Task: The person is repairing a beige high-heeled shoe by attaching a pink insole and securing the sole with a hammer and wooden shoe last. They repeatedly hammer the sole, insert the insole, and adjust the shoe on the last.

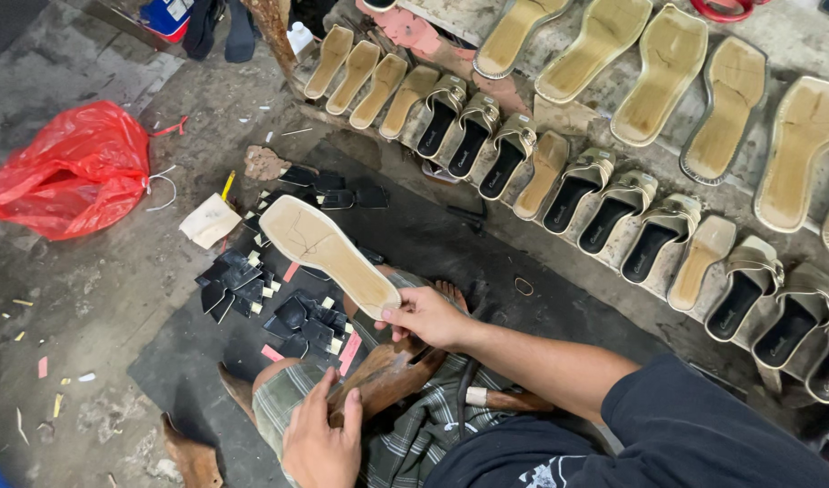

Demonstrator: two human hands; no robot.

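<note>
Your right hand (428, 316) pinches one tan shoe sole (328, 253) by its narrow heel end, thumb on top and fingers underneath, so the sole stretches up and to the left of the hand, its pale underside facing you with a pencilled outline on it. Your left hand (322, 443) rests below and to the left of the right one, fingers curled loosely over your plaid-covered knee and touching the brown wooden shoe last (387, 375) that lies across your lap between the two hands; it grips nothing firmly that you can see. Just left of both hands, on the dark floor mat (175, 361), lies a scattered heap of black leather strap pieces (252, 289), too overlapped to count. Farther left of the left hand sits one red plastic bag (71, 172), crumpled on the concrete. Above the right hand, a near row leans against a step: four bare tan soles (369, 77) stand at its left end, then three sandals with black insoles (473, 136), one bare sole, three more sandals, one more bare sole, and at least three further sandals running out past the right edge. Beyond that row, five larger bare soles (672, 72) lie flat on the upper ledge, with a sixth cut off at the edge.
</note>
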